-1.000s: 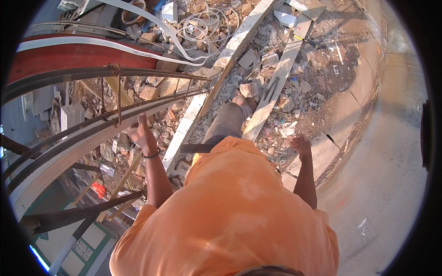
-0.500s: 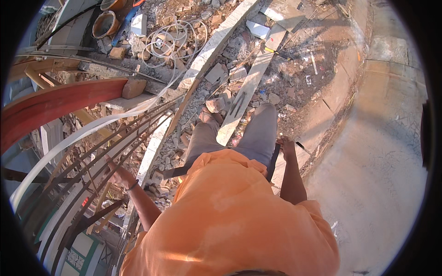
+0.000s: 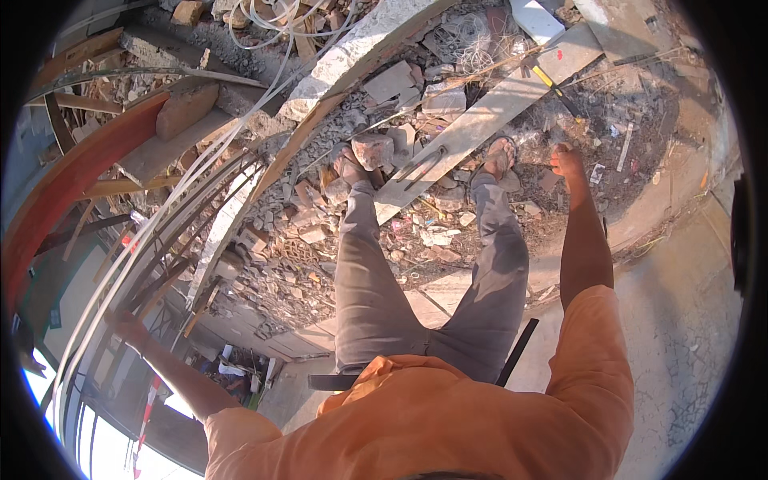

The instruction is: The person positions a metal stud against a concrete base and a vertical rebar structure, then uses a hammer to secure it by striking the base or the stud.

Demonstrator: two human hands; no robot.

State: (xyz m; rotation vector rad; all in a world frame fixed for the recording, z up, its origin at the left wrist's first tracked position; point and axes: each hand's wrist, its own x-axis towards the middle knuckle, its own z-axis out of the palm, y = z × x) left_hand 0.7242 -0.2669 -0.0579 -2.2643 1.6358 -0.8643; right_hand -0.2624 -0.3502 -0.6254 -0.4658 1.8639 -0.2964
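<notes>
My right hand (image 3: 567, 162) is reached forward over the rubble, fingers curled into a fist. Whatever it may hold is too small to make out. At the far left my left hand (image 3: 128, 330) is beside a bundle of long, thin dark bars (image 3: 210, 210) and a pale hose (image 3: 188, 180). Its fingers are blurred, so I cannot tell whether it grips a bar. A tool with a yellow and black handle (image 3: 552, 86) lies across the far end of a wooden plank (image 3: 488, 112), up and left of my right hand.
Broken bricks and concrete chunks (image 3: 373, 150) surround my sandalled feet. A long concrete beam (image 3: 340, 60) crosses beyond them on the left. A curved red board (image 3: 96, 192) rises at the far left. Smooth concrete (image 3: 640, 320) lies to my right.
My right hand has moved from beside my hip to out in front, near the plank. My left hand has shifted outward to the left. The view has tilted, bringing both feet into sight.
</notes>
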